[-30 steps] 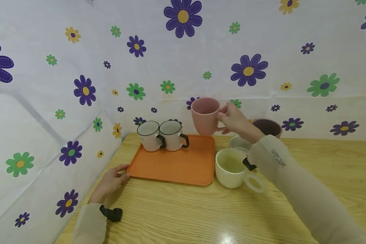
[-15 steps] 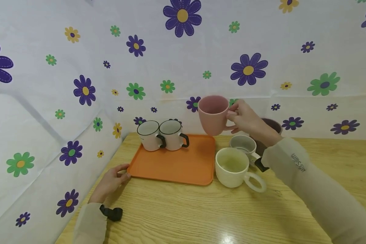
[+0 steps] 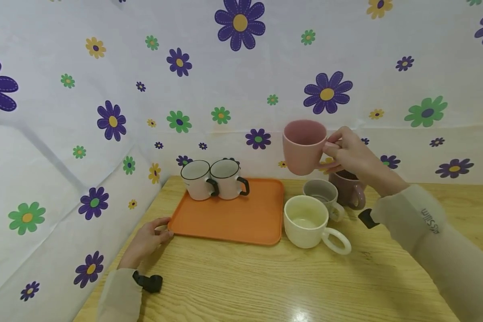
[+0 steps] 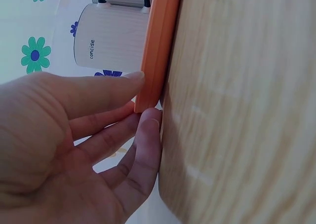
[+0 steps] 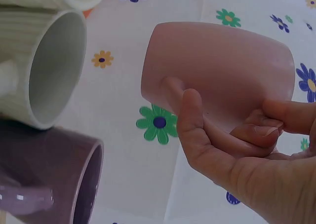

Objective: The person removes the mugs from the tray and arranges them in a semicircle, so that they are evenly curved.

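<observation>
My right hand [image 3: 353, 156] holds a pink mug [image 3: 302, 154] by its handle. The mug is upright and raised above the back of the table, against the flowered cloth. In the right wrist view, fingers and thumb curl round the handle of the pink mug [image 5: 222, 61]. At the front left corner of an orange tray [image 3: 225, 219], my left hand [image 3: 146, 241] pinches the rim; in the left wrist view its thumb and fingertips lie on either side of the tray's corner [image 4: 153, 81]. Two white mugs with black rims and handles, one [image 3: 197, 188] beside the other [image 3: 226, 187], stand on the tray's back left.
Right of the tray stands a cream mug [image 3: 303, 235] with a ring handle. Behind it are a grey-white mug [image 3: 328, 203] and a dark purple mug [image 3: 346, 190], partly under my right hand. A flowered cloth [image 3: 273, 67] bounds the wooden table [image 3: 225, 277] at back and left.
My right hand has carried the pink mug to the right and slightly up, away from over the tray's back right corner. The grey-white and purple mugs show more now. The left hand stays put.
</observation>
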Motion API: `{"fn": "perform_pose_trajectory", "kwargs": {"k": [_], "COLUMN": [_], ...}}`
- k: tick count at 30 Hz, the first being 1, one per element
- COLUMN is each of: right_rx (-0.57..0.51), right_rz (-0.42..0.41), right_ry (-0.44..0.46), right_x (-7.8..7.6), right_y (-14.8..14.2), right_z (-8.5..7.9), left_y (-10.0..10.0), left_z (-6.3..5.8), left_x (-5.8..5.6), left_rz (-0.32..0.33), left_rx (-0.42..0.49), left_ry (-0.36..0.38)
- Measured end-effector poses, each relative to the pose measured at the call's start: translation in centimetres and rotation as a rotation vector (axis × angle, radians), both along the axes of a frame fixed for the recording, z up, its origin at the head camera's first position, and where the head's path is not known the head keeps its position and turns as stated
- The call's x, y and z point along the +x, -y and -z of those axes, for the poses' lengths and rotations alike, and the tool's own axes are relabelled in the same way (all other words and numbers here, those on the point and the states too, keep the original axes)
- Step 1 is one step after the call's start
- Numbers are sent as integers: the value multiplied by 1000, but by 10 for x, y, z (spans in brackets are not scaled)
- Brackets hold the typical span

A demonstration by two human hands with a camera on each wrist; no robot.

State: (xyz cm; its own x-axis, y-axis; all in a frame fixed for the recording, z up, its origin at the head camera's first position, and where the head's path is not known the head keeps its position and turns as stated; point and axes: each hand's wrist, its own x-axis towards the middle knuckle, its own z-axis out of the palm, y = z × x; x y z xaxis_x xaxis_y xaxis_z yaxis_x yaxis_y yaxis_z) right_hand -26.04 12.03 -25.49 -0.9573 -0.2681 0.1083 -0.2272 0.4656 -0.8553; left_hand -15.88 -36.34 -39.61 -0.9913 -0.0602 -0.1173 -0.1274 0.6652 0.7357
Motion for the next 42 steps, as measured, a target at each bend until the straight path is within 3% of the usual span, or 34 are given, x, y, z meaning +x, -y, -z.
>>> {"fn": "perform_pose_trajectory", "kwargs": {"k": [10,25,34,42], "right_rx": [-33,34,66,29], "right_rz": [17,69,92,93], "right_ry": [-10,-82,-68,-95], "right_x": [-1,5,11,9], "right_y": [-29,-70,-90,-107], "right_z": [-3,-4,-4,1], "left_y": [0,0,1,2], "left_z": [2,4,4,5], "left_x": [-1,-2,-2,-3], "left_rz": [-17,-6,1,10], "left_rx": [-10,-4,-9,4], "left_ry": [-1,-16,-19,-25]}}
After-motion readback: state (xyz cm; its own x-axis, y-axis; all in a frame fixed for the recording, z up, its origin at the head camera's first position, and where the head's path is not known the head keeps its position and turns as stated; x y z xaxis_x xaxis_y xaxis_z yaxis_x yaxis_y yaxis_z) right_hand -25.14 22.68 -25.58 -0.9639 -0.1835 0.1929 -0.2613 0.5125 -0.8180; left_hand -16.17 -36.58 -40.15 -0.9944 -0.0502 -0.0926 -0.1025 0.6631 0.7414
